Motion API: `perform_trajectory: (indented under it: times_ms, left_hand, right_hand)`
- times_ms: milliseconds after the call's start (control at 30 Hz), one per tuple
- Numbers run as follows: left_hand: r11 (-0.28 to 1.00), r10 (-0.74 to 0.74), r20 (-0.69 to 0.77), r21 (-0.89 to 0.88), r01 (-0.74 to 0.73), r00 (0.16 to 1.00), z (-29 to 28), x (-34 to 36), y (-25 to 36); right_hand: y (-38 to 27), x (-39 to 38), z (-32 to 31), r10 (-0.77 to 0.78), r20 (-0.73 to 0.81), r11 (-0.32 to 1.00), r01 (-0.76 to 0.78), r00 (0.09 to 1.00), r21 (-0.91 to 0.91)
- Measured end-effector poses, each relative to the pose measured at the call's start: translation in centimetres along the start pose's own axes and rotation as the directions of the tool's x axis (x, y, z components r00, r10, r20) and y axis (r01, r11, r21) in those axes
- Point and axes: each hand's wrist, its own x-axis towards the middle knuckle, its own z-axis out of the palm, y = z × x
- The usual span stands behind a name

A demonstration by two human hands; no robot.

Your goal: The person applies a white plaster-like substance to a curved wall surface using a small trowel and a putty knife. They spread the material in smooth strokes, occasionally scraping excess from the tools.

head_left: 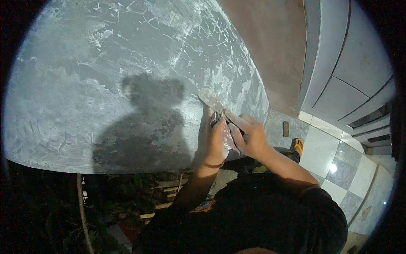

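A flat-bladed scraper [210, 99], its rounded metal blade coated in pale grey putty, sits where both hands meet, just in front of a broad, curved, grey plastered panel [139, 51] with whitish streaks. The left hand [216, 142], a brown beaded bracelet [214, 165] around its wrist, has its fingers closed on the scraper below the blade. The right hand [249, 134] has its index finger stretched to the blade's base and the others bent; whether they grip or merely press, I cannot tell. Between the palms shows a pinkish, putty-smeared piece [229, 139], partly hidden. The black cloth shirt [262, 211] bears a small orange printed motif [203, 207], too blurred to read. Rightward, a small brown oblong block [286, 129] lies on the floor near a yellow-strapped sandal [299, 146].
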Motion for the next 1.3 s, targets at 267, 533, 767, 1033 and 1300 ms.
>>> perform_trajectory:
  times_ms: [267, 533, 767, 1033, 1300]
  left_hand:
    - [0.988, 0.005, 0.035, 0.155, -0.011, 0.999, -1.2, 1.8, 0.5]
    - [0.993, 0.012, 0.082, 0.116, -0.022, 0.997, 0.7, 1.9, 1.7]
    - [0.988, -0.114, -0.117, 0.095, 0.125, 0.987, 0.2, 1.6, 0.6]
    - [0.999, -0.034, 0.102, -0.01, 0.036, 0.994, -1.3, 2.8, 0.2]
    - [1.0, -0.008, -0.018, -0.01, 0.008, 1.0, 0.0, 1.2, -0.7]
  right_hand:
    - [0.4, 0.9, 0.4, 0.009, -0.06, 1.0, -0.009, 0.998, -0.009]
    - [0.2, 1.8, -0.2, 0.043, 0.023, 0.998, -0.044, 0.999, 0.049]
    - [-0.5, 2.0, -0.5, -0.079, -0.046, 0.993, 0.083, 0.996, 0.088]
    - [0.0, 2.0, -0.3, 0.011, -0.055, 0.998, -0.008, 0.998, 0.06]
    - [0.2, 0.7, -0.9, 0.056, 0.025, 0.997, -0.057, 0.998, 0.055]
